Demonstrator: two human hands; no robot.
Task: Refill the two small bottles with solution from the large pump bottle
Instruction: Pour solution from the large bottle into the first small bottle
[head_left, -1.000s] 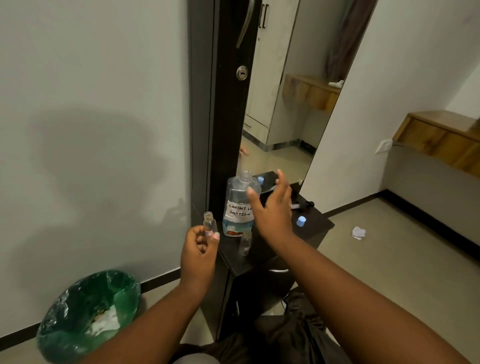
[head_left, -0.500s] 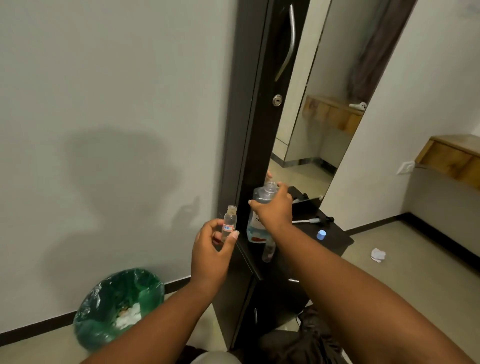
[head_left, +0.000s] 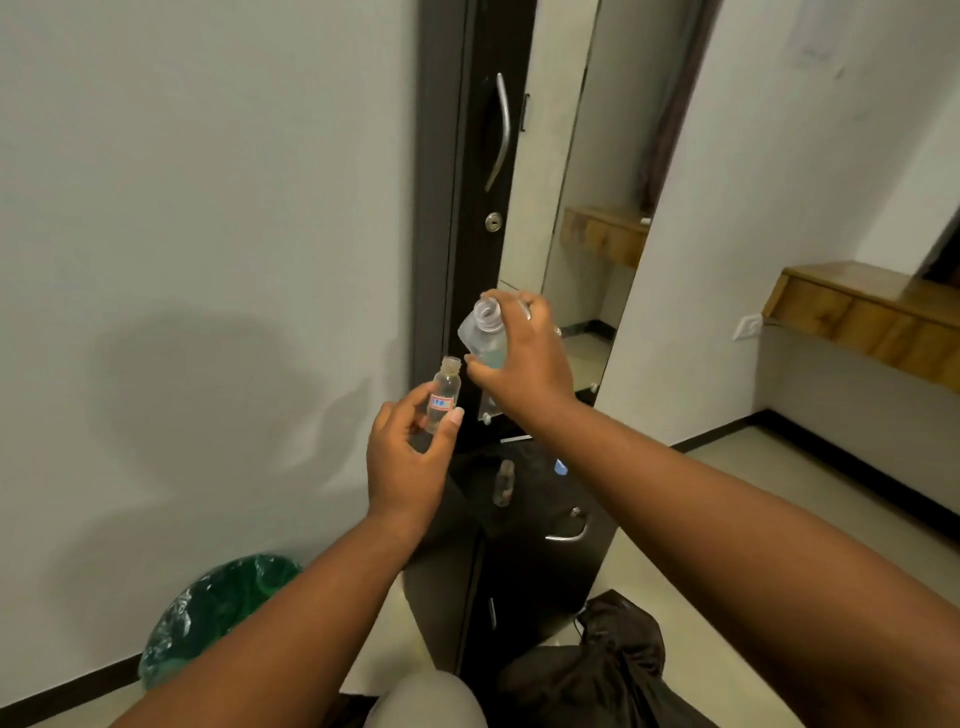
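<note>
My right hand (head_left: 524, 364) is clamped on the large clear plastic bottle (head_left: 480, 332), uncapped, tilted toward 10 o'clock; part-full, likely heavy and squeezable, so hold mid-body. My left hand (head_left: 408, 462) pinches the small clear labelled bottle (head_left: 443, 397) upright: light, slippery, narrow-mouthed.

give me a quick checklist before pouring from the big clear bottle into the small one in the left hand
1. Large clear plastic bottle open: ok, threaded neck bare, no pump on it.
2. Small clear bottle with the red and blue label uncapped: ok, mouth open.
3. Small bottle upright and steady: ok, pinched in the left hand, nearly vertical.
4. Large bottle held firmly: ok, right hand wraps its body, already tilted.
5. Mouths lined up: not ok, the large bottle's neck sits above and to the right, apart from the small mouth.
6. Second small clear bottle on the dark cabinet top uncapped: cannot tell, too blurred.
</note>
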